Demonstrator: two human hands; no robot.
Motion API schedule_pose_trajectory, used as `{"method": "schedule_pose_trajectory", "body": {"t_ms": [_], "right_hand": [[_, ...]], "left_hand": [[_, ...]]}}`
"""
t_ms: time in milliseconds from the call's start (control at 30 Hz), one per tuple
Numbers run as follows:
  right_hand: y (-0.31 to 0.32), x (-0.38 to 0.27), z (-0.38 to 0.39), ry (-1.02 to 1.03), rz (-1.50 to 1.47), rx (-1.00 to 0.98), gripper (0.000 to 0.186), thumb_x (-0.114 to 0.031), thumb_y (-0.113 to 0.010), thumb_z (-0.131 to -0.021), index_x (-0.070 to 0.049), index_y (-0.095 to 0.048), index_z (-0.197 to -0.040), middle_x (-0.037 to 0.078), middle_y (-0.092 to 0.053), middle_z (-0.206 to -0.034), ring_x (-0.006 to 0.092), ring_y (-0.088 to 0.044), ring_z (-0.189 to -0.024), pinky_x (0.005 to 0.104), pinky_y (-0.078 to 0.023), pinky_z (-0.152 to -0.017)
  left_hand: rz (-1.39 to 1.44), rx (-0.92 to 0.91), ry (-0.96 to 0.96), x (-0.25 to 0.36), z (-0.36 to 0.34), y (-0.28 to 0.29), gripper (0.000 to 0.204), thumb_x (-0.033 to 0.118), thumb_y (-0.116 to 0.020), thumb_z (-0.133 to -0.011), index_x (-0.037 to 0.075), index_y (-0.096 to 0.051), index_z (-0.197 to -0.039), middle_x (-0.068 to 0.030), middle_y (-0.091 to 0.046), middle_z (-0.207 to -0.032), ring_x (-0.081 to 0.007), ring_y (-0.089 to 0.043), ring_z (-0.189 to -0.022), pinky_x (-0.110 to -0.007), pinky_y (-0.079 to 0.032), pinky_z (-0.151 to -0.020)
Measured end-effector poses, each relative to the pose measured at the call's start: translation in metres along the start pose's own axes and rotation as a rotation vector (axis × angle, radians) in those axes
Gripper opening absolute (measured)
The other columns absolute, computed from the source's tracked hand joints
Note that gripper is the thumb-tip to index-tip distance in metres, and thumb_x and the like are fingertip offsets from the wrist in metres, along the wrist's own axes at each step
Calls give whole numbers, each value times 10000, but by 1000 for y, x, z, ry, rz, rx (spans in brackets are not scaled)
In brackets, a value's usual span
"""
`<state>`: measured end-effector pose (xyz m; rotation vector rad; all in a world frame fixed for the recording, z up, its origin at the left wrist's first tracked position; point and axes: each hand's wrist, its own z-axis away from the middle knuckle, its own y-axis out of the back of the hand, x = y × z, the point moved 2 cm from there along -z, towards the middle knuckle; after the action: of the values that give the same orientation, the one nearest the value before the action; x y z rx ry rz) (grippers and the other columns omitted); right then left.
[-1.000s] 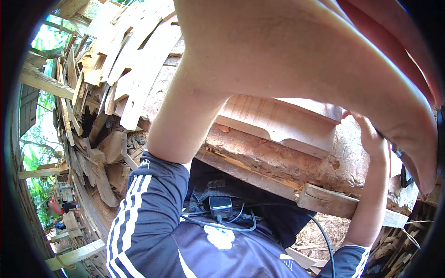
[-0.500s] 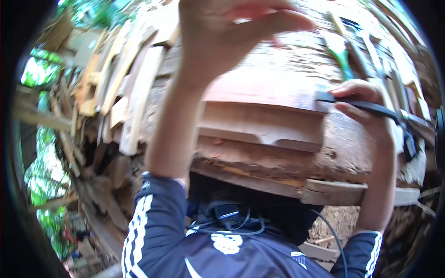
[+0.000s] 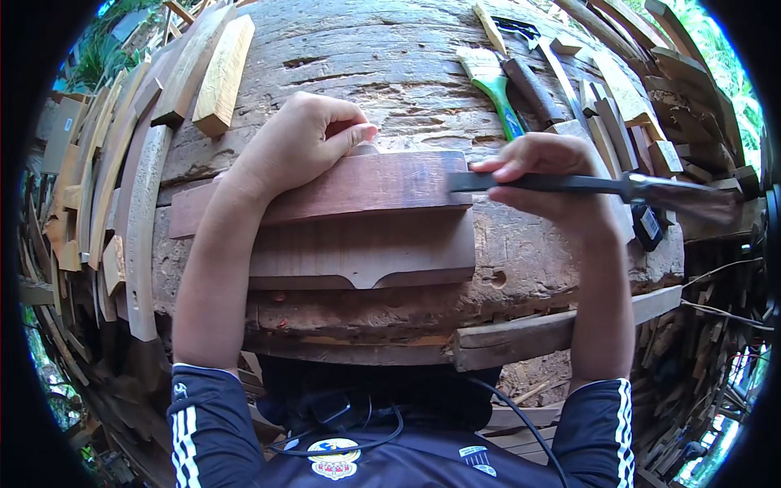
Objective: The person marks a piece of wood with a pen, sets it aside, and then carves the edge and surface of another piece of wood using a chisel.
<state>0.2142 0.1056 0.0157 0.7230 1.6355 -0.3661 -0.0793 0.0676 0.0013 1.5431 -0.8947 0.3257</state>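
Note:
In my right hand [image 3: 553,175] is a chisel [image 3: 598,185], its dark flat blade gripped between thumb and fingers. The blade's tip lies over the right end of a reddish wooden board [image 3: 350,185], and its blurred handle points right. Bent over the same board, my left hand [image 3: 301,138] has its fingers curled and thumb pressed to them at the far edge. A small rounded wooden part shows beside those fingertips; what they hold is hidden. Under the reddish board, on the near side, sits a paler wooden piece [image 3: 366,244] with a shaped lower edge.
Everything rests on a thick, cracked timber bench [image 3: 382,81]. Beyond my right hand lie a green-handled brush [image 3: 492,85] and a dark cylindrical bar [image 3: 533,91]. Wood strips [image 3: 224,77] line the left, more pieces the right. A loose plank [image 3: 561,325] runs along the near edge.
My left hand has come down from a raised, spread pose and closed at the board's far edge. My right hand still holds the chisel at the board's right end. The whole view has shifted.

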Motion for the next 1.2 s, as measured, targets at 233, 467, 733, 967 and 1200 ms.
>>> {"method": "schedule_pose_trajectory", "body": {"t_ms": [233, 467, 733, 967, 1200], "right_hand": [[1, 4, -1, 64, -3, -95, 181, 71, -804, -795, -21, -704, -914, 105, -745, -951, 234, -721, -1049, 354, -595, -939], [-35, 12, -16, 2, -45, -55, 181, 68, -809, -793, -19, -701, -908, 104, -744, -971, 235, -718, -1058, 361, -593, -930], [-18, 3, -3, -5, -8, 14, 165, 51, -803, -810, -36, -710, -915, 78, -745, -948, 202, -718, -1045, 331, -594, -902], [-15, -5, -6, 0, 113, -57, 176, -4, -846, -787, -28, -699, -880, 71, -733, -894, 195, -720, -1033, 309, -588, -872], [-40, 4, -20, 12, 98, -52, 150, 24, -810, -822, -23, -705, -919, 85, -734, -940, 202, -721, -1029, 287, -581, -831]], "left_hand": [[-23, -42, 55, -6, 6, 4, 205, 154, -676, -958, -45, -717, -985, -89, -646, -684, -82, -533, -636, -269, -454, -606], [-73, -60, 78, 0, 6, 3, 215, 174, -676, -958, -35, -720, -987, -135, -670, -714, -121, -550, -626, -301, -469, -618], [-63, -18, 20, 1, 0, -2, 208, 167, -669, -957, -31, -722, -991, -148, -685, -730, -140, -583, -642, -308, -483, -634], [-67, 8, 46, -8, 10, 0, 190, 151, -672, -949, -27, -725, -991, -152, -676, -728, -143, -572, -634, -310, -482, -630], [-157, 42, -23, -2, 6, 0, 211, 191, -686, -941, -11, -732, -981, -143, -652, -679, -159, -544, -578, -325, -454, -580]]}}
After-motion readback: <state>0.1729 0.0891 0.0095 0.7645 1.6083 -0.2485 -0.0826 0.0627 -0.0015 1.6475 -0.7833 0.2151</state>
